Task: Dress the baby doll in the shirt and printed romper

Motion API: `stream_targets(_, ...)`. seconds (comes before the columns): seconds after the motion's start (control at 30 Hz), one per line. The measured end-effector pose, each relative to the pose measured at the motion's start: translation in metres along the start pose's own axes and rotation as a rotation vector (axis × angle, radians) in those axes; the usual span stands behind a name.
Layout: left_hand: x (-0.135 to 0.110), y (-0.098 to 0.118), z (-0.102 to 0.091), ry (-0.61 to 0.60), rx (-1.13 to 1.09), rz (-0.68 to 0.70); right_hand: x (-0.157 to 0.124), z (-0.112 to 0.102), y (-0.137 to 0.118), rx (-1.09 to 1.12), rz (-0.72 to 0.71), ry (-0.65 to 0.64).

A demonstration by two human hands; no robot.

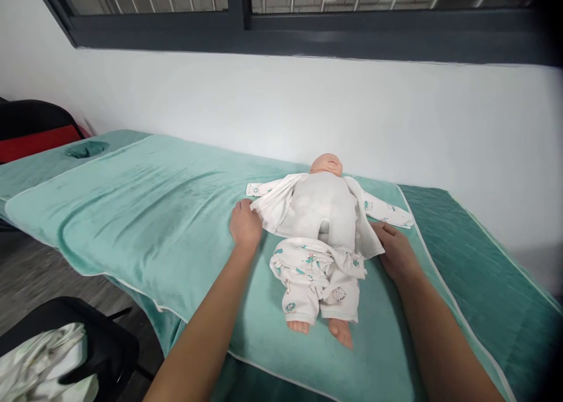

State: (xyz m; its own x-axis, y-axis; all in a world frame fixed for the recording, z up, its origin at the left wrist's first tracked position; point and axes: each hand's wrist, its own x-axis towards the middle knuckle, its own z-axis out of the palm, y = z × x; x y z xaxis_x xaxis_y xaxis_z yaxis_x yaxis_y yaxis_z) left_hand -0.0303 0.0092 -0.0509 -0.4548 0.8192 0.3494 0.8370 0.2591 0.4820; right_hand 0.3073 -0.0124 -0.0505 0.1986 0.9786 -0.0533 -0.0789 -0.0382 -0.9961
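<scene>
Right of frame centre, our left hand (pixel 245 225) and right hand (pixel 396 250) pinch the doll's (pixel 324 199) open shirt (pixel 276 207) edges.

White wall (pixel 197 97), dark-framed window (pixel 290 35), grey floor (pixel 53 273)

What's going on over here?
A person's left hand and right hand hold opposite edges of the open shirt on a doll. The doll lies face up on a green blanket, with its patterned pants bunched low on its legs.
</scene>
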Motion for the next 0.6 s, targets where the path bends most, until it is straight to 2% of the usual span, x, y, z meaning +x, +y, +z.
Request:
stream_targets(0.1,-0.003,0.003,-0.001,0.106,0.008,0.105,0.006,0.007,0.002,-0.026,-0.05,-0.014)
stream_targets(0.17,-0.008,0.007,-0.003,0.13,-0.006,0.252,0.011,0.009,0.005,-0.041,-0.081,-0.015)
stream_targets(0.27,-0.018,0.012,-0.008,-0.006,-0.074,0.531,0.016,0.006,0.008,-0.065,-0.069,-0.01)
stream_targets(0.37,-0.026,0.014,-0.012,-0.204,-0.161,0.71,0.017,0.004,0.011,-0.057,-0.065,0.001)
stream_targets(0.47,-0.03,0.014,-0.014,-0.328,-0.193,0.774,0.013,0.003,0.013,-0.031,-0.114,0.087)
stream_targets(0.6,-0.031,0.014,-0.014,-0.359,-0.163,0.717,0.009,-0.013,0.013,-0.142,-0.235,0.247)
